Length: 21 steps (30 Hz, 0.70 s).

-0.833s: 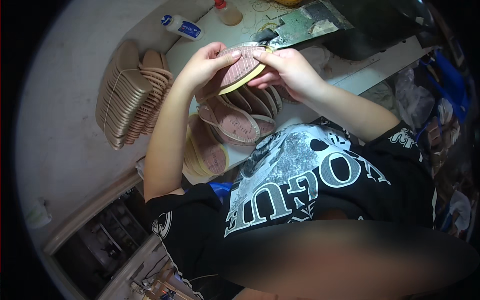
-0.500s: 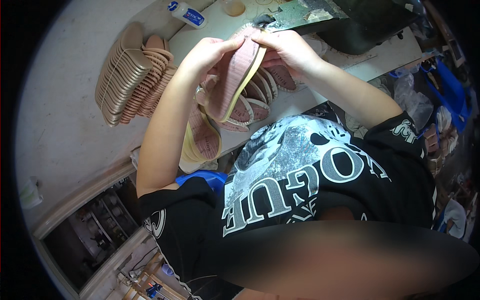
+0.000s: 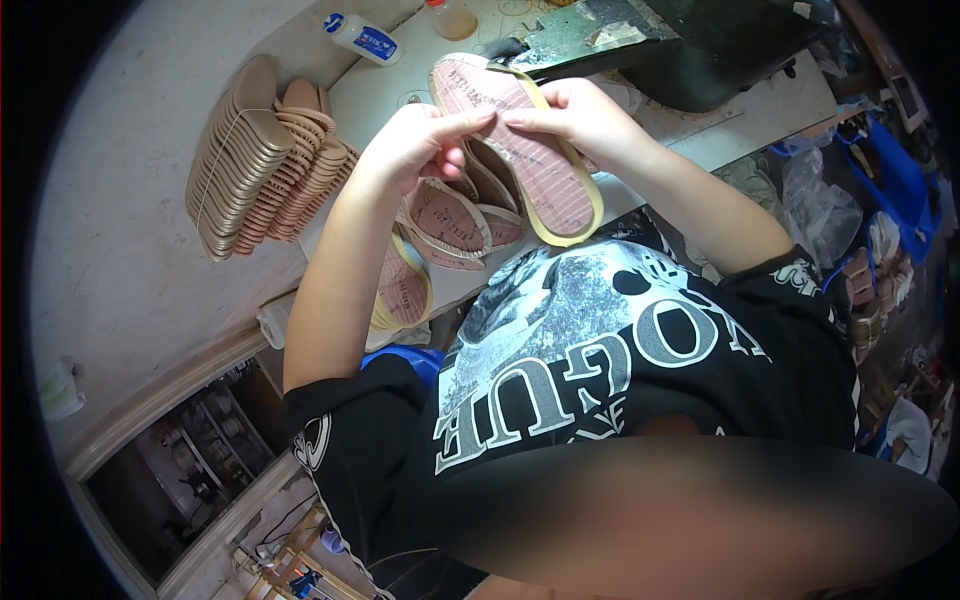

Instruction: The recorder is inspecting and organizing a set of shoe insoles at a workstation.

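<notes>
A pink shoe sole with a pale yellow edge is held up above the worktable, tilted with its lower end to the right. My left hand grips its left side, thumb pressed on the upper face. From the other side my right hand closes on it, its thumb lying close to the left thumb; the fingers under the sole are hidden. Below and behind it lie several pink sole pieces with pale rims. One more yellow-edged sole rests at the table's near left edge.
Stacked gold-brown soles tied with string stand at the left, beside a stack of pinkish ones. A white bottle and a jar of amber liquid stand farther back. A green board lies at the far side.
The held sole has swung from leaning down-left to leaning down-right, its printed upper face now turned more to view. Both hands moved slightly down and stay on it.
</notes>
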Motion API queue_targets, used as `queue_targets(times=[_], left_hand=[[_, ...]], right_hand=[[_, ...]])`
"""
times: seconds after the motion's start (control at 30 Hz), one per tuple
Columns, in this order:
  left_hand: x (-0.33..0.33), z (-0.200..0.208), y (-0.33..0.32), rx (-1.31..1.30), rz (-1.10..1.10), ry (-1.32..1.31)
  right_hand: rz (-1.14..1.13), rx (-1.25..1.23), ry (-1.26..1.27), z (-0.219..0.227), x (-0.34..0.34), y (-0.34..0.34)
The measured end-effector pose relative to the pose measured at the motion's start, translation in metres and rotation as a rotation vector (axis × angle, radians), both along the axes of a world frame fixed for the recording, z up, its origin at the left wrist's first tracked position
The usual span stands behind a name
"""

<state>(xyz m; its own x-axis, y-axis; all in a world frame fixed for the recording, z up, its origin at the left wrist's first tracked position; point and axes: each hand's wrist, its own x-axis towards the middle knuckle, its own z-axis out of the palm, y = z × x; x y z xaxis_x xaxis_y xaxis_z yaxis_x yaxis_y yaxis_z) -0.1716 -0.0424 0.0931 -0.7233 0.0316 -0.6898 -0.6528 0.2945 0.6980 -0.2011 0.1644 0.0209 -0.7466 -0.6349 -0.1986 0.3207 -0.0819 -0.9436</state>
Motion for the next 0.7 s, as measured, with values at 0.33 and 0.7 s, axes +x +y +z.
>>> queue_targets(times=[0.33, 0.7], left_hand=[[-0.004, -0.023, -0.004, 0.006, 0.276, 0.195], [-0.042, -0.013, -0.022, -0.031, 0.217, 0.142]], right_hand=[[0.256, 0.056, -0.099, -0.006, 0.018, 0.037], [-0.033, -0.181, -0.312, 0.010, 0.051, 0.006]])
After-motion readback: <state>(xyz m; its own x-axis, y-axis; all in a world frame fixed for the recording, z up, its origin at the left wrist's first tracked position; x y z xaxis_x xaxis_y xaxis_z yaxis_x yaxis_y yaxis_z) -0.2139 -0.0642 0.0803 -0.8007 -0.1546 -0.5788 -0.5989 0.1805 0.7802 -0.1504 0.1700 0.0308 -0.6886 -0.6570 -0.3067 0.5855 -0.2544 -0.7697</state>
